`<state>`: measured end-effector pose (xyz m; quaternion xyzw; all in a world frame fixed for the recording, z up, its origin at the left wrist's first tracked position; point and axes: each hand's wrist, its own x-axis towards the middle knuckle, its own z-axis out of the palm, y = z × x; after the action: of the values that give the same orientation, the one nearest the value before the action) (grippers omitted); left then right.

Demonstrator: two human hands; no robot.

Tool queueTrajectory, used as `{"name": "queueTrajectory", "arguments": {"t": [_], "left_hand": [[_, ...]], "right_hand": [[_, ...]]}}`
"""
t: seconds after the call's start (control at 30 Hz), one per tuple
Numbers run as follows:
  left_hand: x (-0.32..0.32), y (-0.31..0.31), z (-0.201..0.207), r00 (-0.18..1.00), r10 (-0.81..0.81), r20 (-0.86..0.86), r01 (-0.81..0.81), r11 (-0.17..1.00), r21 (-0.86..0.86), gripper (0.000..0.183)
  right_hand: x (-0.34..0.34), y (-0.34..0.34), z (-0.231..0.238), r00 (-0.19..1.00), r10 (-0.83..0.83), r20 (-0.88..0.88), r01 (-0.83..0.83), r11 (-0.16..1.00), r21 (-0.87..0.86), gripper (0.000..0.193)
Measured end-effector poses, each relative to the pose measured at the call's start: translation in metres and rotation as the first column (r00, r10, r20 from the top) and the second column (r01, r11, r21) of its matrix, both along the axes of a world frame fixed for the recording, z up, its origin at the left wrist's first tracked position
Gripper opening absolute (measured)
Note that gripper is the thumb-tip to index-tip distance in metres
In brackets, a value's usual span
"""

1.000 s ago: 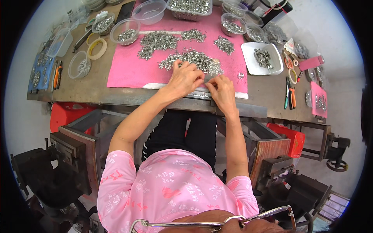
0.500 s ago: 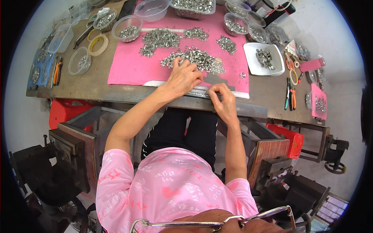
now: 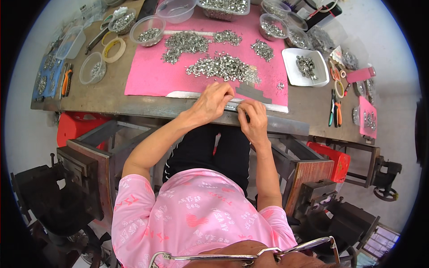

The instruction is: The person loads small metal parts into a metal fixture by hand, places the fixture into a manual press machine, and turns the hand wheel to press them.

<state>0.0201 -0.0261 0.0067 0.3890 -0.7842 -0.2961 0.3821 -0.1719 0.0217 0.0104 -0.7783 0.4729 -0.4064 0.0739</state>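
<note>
Along the near edge of the worktop (image 3: 98, 102), around its middle, two bare hands meet over one shiny strip (image 3: 232, 106). Left hand (image 3: 215, 101): fingers curled close together beside the strip's left part; whether they hold anything, I cannot tell. Right hand (image 3: 254, 118): thumb and forefinger narrow, nearly meeting at the strip's right part; any small piece between them is hidden.

This looks like fine fingertip work. Done well, it would likely need light pressure, steady forearms, the strip kept level, and knuckles clear of loose bits.

Just beyond the fingers, one dark grey flat piece (image 3: 253, 93) with a stepped outline lies at the near edge of one pink mat (image 3: 149, 76). Farther in are four piles of silvery metal bits: the nearest pile (image 3: 219, 67) and three behind it, plus one tiny cluster (image 3: 280, 85) by the mat's right edge. The bits are too many to count.

Right of the mat, one white dish (image 3: 292, 69) holds more. Outward again, three pairs of pliers: one orange-handled pair (image 3: 66, 82) toward the worktop's left edge, two toward its right. Clear tubs crowd the far edge, overlapping too much for a sure count
</note>
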Motion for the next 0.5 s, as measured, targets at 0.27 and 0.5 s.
{"name": "queueTrajectory", "arguments": {"t": [0.27, 0.5], "left_hand": [[-0.007, 0.012, 0.000, 0.998, -0.047, 0.044, 0.053, 0.989, -0.136, 0.011], [-0.009, 0.013, -0.001, 0.998, -0.032, 0.062, 0.046, 0.970, -0.239, 0.012]], "right_hand": [[-0.019, 0.000, -0.022, 0.835, -0.137, 0.533, -0.003, 0.968, 0.253, 0.006], [-0.020, -0.001, -0.025, 0.843, -0.148, 0.518, 0.022, 0.970, 0.241, 0.006]]}}
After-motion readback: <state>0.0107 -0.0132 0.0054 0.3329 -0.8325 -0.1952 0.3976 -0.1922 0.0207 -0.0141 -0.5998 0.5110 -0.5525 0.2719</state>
